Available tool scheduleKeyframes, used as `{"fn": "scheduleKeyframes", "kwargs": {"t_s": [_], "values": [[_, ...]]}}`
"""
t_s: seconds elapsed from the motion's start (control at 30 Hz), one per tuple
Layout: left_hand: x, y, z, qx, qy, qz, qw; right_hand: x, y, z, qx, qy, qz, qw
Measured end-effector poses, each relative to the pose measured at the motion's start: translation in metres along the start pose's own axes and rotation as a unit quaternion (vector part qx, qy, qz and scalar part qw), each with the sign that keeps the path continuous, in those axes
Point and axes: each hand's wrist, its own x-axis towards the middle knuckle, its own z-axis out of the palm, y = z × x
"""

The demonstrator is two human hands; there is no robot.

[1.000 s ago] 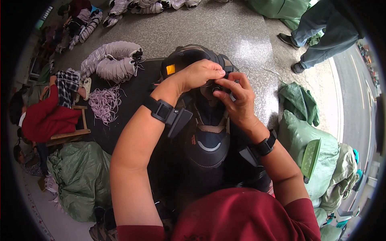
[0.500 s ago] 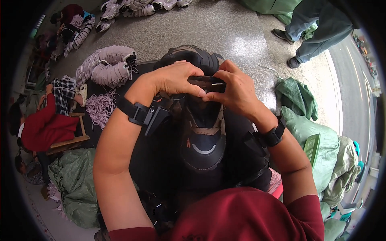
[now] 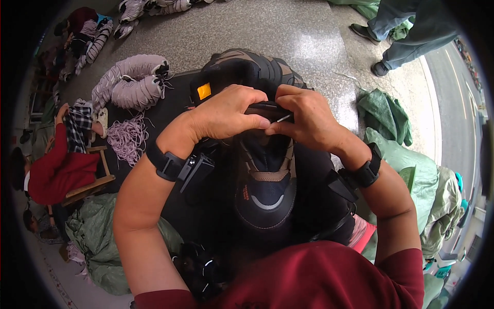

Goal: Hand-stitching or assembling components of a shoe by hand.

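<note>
A dark shoe with brown trim and a pale curved stripe lies in front of my lap, toe toward me. At its opening, my left hand and my right hand pinch a dark strip, thumbs nearly meeting. I cannot tell whether that strip is the tongue or laces. A thin whitish tip pokes out by my right thumb. Just beyond my hands sits another dark and brown shoe-like piece, with an orange patch near it; my hands partly cover it.
To the left lie bundled pale lilac shoes, a heap of lilac laces and a green sack. A person in red sits there. On the right are green sacks and a standing person's legs.
My hands still pinch the dark strip and have shifted slightly right in the picture with the shoe. The orange patch now shows beyond my left hand. The whitish tip has tilted.
</note>
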Motion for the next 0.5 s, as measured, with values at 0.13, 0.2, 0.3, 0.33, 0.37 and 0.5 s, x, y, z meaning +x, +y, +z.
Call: {"fn": "scheduleKeyframes", "kwargs": {"t_s": [0.13, 0.2, 0.3, 0.33, 0.37, 0.5], "values": [[0.001, -0.003, -0.001, -0.084, 0.005, -0.008, 0.996, 0.001, 0.002, 0.007, 0.018, 0.021, -0.013, 1.000], [0.003, -0.002, -0.005, -0.083, -0.003, -0.025, 0.996, 0.002, 0.005, 0.008, 0.021, 0.042, -0.035, 0.998], [0.000, -0.015, -0.007, -0.119, -0.040, -0.003, 0.992, 0.000, 0.002, 0.007, 0.030, 0.040, 0.014, 0.999], [0.000, -0.017, -0.006, -0.112, -0.033, -0.002, 0.993, -0.002, 0.000, 0.007, 0.026, 0.044, 0.006, 0.999], [-0.001, -0.018, -0.002, -0.179, -0.013, 0.027, 0.983, -0.006, -0.002, 0.008, 0.052, 0.100, 0.002, 0.994], [-0.006, -0.021, 0.000, -0.343, 0.019, 0.056, 0.937, -0.021, -0.026, -0.011, 0.006, 0.147, -0.066, 0.987]]}}
